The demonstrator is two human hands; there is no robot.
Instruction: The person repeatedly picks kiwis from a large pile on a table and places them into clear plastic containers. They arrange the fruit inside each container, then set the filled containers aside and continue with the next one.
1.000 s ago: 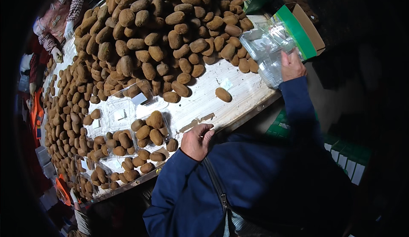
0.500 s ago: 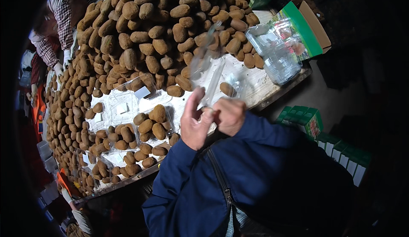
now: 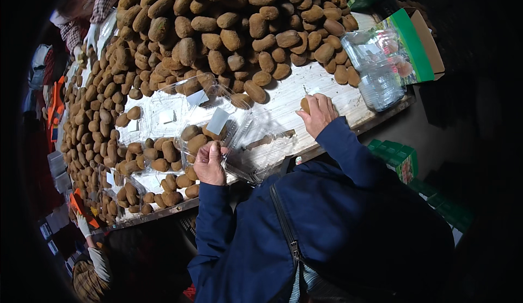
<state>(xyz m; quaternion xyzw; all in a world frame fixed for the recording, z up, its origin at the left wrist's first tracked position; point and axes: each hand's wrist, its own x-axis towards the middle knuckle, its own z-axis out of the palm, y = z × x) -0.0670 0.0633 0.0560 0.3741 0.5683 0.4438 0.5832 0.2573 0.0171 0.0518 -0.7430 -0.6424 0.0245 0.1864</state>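
Note:
My left hand [image 3: 210,164] is closed on the edge of a clear plastic clamshell box [image 3: 256,145], which lies open on the table near me. A loose white label [image 3: 217,121] shows at the clear plastic just beyond that hand. Out to the right, my right hand [image 3: 321,115] has its fingers curled round a single brown kiwifruit [image 3: 305,105] at the table top. Left of my left hand are clear boxes with kiwifruit [image 3: 168,151] in them. The kiwifruit nearest my left hand are partly covered by plastic.
A large heap of kiwifruit [image 3: 218,36] covers the table's far side. Stacked clear boxes [image 3: 381,88] stand at the right edge beside a green carton [image 3: 411,47]. More green cartons [image 3: 395,158] sit below the table. Co-workers' gloved hands [image 3: 91,36] are at far left.
My hands, together before, are now apart. My left hand has gone left with the clamshell box, which now lies on the table. My right hand has reached out right to the lone kiwifruit.

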